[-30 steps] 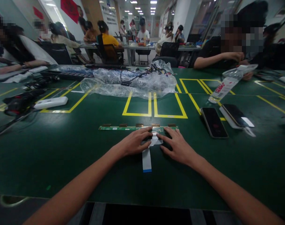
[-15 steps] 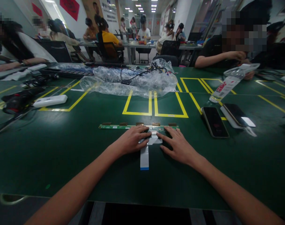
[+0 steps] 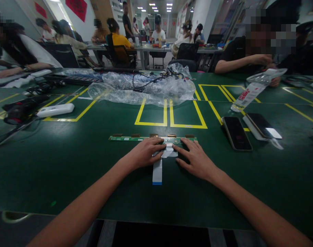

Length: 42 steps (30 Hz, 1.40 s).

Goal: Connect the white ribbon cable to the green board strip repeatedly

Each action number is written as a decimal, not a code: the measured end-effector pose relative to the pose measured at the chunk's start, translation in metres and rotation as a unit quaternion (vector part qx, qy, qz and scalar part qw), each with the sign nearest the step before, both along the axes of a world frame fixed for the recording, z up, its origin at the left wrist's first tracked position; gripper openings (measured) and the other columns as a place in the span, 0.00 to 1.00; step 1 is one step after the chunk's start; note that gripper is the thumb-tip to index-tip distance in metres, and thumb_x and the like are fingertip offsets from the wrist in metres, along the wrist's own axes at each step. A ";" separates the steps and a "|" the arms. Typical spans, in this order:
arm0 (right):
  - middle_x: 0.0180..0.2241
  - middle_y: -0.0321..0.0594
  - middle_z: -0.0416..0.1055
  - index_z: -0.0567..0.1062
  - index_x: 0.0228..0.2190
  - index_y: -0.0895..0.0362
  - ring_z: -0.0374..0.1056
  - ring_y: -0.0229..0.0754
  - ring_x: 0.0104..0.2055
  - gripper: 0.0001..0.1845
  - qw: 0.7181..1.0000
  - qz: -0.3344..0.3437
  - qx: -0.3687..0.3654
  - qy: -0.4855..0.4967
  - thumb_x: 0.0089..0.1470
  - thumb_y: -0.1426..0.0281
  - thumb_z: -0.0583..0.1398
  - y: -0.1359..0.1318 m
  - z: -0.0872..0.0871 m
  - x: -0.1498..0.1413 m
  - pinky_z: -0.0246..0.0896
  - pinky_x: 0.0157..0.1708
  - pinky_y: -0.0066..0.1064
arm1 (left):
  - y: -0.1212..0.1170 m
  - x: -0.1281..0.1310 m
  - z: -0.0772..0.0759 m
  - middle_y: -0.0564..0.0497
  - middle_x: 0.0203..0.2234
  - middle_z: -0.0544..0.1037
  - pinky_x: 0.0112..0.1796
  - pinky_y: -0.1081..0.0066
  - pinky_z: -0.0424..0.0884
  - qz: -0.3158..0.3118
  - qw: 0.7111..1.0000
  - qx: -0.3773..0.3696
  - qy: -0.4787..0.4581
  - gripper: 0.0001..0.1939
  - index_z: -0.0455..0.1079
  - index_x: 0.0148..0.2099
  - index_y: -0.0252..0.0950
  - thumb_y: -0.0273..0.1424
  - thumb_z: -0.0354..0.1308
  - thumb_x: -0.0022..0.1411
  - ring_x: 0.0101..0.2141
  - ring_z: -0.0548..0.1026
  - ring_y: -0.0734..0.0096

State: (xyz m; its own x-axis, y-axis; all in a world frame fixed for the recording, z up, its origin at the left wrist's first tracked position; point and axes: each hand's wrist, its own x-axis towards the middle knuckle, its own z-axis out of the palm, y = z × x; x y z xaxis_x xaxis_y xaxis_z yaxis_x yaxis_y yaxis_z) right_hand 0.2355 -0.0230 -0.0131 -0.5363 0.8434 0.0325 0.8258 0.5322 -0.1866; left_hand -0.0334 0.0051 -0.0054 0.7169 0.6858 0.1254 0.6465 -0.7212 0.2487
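A long narrow green circuit board (image 3: 130, 138) lies across the green table (image 3: 69, 171) in front of me. A white flat ribbon cable (image 3: 157, 171) with a blue tip runs from the board's middle toward me. My left hand (image 3: 143, 154) rests flat on the board and the cable's top, fingers stretched out. My right hand (image 3: 194, 159) lies flat beside it, fingertips touching the cable end at the board. Neither hand grips anything.
Two dark phones (image 3: 236, 133) (image 3: 261, 126) lie to the right, with a plastic bottle (image 3: 251, 92) behind them. Crumpled clear plastic with a black cable (image 3: 146, 89) sits beyond yellow tape boxes (image 3: 171, 116). A white device (image 3: 56, 110) lies left. Other people sit around the tables.
The ribbon cable's free end has shifted slightly left and toward the board. Both hands stay pressed at the board's middle.
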 end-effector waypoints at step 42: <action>0.67 0.50 0.55 0.63 0.65 0.46 0.50 0.63 0.68 0.31 0.999 -0.016 0.031 -0.010 0.63 0.55 0.55 -0.005 -0.001 -0.008 0.45 0.63 0.62 | -0.009 0.012 0.002 0.35 0.59 0.69 0.56 0.53 0.68 -0.020 0.997 0.060 0.055 0.22 0.65 0.62 0.30 0.31 0.52 0.68 0.58 0.69 0.49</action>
